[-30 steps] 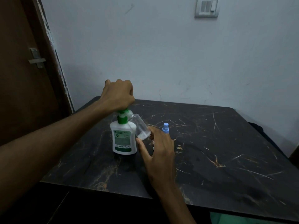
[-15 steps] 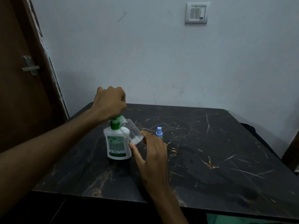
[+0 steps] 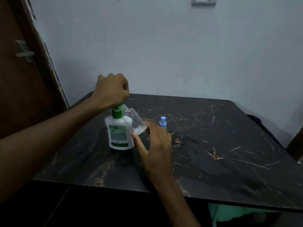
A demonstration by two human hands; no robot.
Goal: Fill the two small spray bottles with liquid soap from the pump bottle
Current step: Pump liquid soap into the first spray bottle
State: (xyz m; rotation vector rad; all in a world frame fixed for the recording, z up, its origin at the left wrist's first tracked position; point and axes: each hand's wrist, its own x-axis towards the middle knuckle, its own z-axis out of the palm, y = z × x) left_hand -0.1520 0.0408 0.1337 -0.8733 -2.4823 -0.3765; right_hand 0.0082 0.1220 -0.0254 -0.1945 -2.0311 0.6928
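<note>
A white pump bottle (image 3: 119, 135) with a green pump head stands on the dark marble table (image 3: 213, 145). My left hand (image 3: 111, 90) is curled in a fist over the pump head and presses on it. A small clear spray bottle (image 3: 133, 119) is tilted with its open neck at the pump's nozzle; white soap sits at its bottom end. My right hand (image 3: 155, 145) holds that bottle by its base between thumb and fingers. Just behind my right hand stands a second spray bottle (image 3: 162, 122), of which only the blue spray top shows.
The table is pushed against a pale wall (image 3: 164, 54) with a switch plate (image 3: 203, 1) high up. A brown door (image 3: 21, 71) with a metal latch stands at the left. Something green (image 3: 229, 213) lies below the table's front edge.
The view has shifted a little. Both hands keep their hold, left on the pump head and right on the tilted clear bottle; the pump stem looks slightly higher now.
</note>
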